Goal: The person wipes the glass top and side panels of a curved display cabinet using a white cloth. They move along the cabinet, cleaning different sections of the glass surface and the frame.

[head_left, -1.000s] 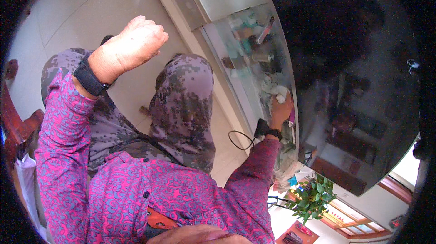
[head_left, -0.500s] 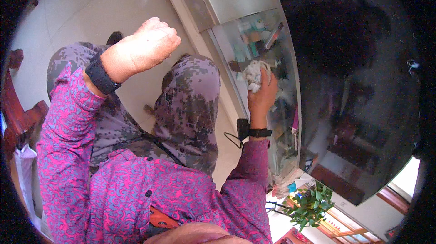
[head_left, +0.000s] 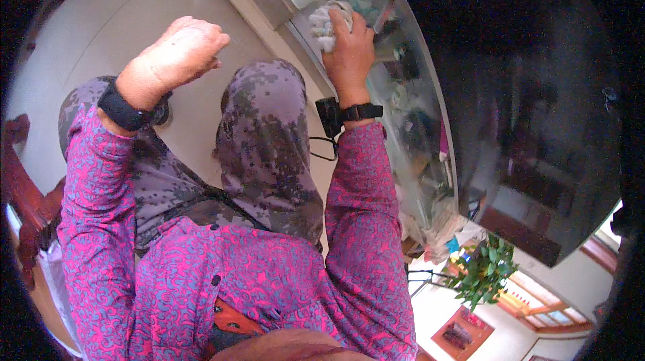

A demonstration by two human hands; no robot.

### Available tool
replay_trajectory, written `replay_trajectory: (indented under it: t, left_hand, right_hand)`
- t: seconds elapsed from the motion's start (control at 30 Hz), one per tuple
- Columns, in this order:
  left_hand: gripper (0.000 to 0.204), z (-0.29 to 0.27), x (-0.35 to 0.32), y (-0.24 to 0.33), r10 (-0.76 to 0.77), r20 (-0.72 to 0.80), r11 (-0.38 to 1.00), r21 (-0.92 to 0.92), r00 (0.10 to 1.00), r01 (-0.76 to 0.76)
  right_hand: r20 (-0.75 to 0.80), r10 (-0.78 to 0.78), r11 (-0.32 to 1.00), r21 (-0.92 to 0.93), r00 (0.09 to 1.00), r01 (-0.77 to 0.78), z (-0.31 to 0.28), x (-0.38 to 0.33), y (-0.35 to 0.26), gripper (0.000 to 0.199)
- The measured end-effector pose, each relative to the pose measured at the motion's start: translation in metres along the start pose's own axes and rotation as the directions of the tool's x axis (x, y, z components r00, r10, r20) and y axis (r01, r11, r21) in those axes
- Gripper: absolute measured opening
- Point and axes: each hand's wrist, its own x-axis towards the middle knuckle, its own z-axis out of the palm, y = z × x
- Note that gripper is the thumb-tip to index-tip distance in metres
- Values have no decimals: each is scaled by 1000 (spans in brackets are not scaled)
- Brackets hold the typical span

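Your right hand (head_left: 348, 52) presses a crumpled white cloth (head_left: 325, 23) against the glass panel (head_left: 410, 112).

The cloth sits bunched under your right hand's fingers, gripped at the upper part of the glass, with most of the wad showing to the left of your knuckles. Your left hand (head_left: 183, 48) is well apart from it, raised and clenched in a bare fist that holds nothing, out over the pale wall (head_left: 101, 18). A dark band wraps each wrist, and your patterned pink sleeves run up from the lower edge. A grey patterned scarf (head_left: 269, 146) hangs between your two arms. Below the glass, lower right, stands a green potted plant (head_left: 487, 270).
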Motion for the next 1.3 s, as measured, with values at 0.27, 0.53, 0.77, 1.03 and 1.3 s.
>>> replay_trajectory:
  t: [0.27,0.53,0.77,1.03,1.3]
  left_hand:
    - [26,9,-12,-2,-11,76,1000,21,997,9]
    - [25,20,-6,10,9,207,1000,15,978,-12]
    - [26,28,0,21,60,222,998,-19,973,-58]
    - [20,29,5,26,84,205,996,-35,975,-79]
    - [10,22,3,29,68,150,997,-56,986,-60]
  right_hand:
    - [56,381,914,-175,923,-367,-61,-220,90,93]
    - [-124,583,780,-192,803,-596,-97,-318,138,67]
    - [-77,406,901,-135,911,-413,-62,-191,90,75]
    - [-132,259,963,109,957,-245,-31,-50,93,77]
    - [2,289,938,-203,957,-283,-28,-66,166,79]
